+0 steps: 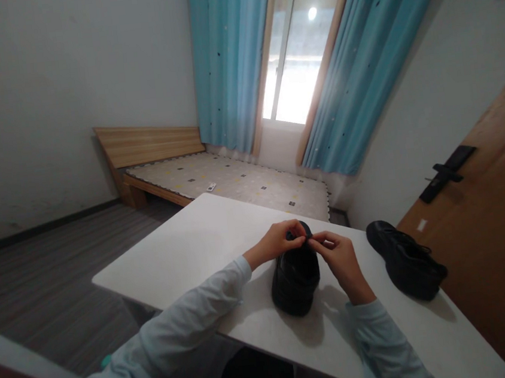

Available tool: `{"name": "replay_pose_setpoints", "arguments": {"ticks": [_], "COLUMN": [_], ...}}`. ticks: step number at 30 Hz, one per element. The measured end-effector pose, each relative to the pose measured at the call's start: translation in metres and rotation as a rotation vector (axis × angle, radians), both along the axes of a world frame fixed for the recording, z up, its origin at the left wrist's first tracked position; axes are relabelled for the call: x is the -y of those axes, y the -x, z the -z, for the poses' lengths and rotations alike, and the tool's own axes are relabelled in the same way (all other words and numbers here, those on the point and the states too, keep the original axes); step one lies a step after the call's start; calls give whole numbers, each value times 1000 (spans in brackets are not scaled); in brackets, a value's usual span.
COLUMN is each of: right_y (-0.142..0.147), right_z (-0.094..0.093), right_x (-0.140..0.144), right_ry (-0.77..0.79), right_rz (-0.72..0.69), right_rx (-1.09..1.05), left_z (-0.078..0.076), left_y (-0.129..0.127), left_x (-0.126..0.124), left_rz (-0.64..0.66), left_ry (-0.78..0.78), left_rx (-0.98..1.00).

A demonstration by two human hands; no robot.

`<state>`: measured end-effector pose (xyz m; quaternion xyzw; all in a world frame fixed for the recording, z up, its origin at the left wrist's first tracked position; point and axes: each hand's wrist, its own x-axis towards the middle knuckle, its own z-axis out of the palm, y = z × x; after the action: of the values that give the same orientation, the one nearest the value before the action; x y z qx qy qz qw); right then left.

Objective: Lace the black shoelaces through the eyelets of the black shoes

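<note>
A black shoe [294, 281] stands on the white table [172, 245] with its heel toward me and its toe pointing away. Over its front, my left hand [282, 238] and my right hand [335, 255] meet with fingertips pinched close together. Both pinch at the dark laces, whose strands are too small to follow. Part of the toe is hidden behind my fingers. Farther right, a second black shoe [407, 260] with laces rests on the table, apart from my hands.
Beyond the table is a bed [242, 175] with a patterned mattress and wooden headboard [152, 142]. Blue curtains [234, 58] frame a bright window [294, 70]. A wooden door [484, 207] with a black handle [447, 173] stands close to the table's right side.
</note>
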<state>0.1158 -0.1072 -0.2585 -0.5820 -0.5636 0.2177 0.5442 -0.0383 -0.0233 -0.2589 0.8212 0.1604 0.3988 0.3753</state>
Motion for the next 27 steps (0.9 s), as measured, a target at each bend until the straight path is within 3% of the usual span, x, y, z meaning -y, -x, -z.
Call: {"name": "replay_pose_setpoints", "arguments": {"ticks": [16,27], "right_y": [3,-7], "right_z": [-5,-2], "right_x": [1,0], "right_ry": [163,236], "right_rz": [-86,-62], "right_rx": [-250,-208], "left_z": [-5,7], "left_y": [4,4], "left_x": [-1,-15], "left_rz": [-123,-127], "left_ry": [50,255], "left_rx": [-124,-222]}}
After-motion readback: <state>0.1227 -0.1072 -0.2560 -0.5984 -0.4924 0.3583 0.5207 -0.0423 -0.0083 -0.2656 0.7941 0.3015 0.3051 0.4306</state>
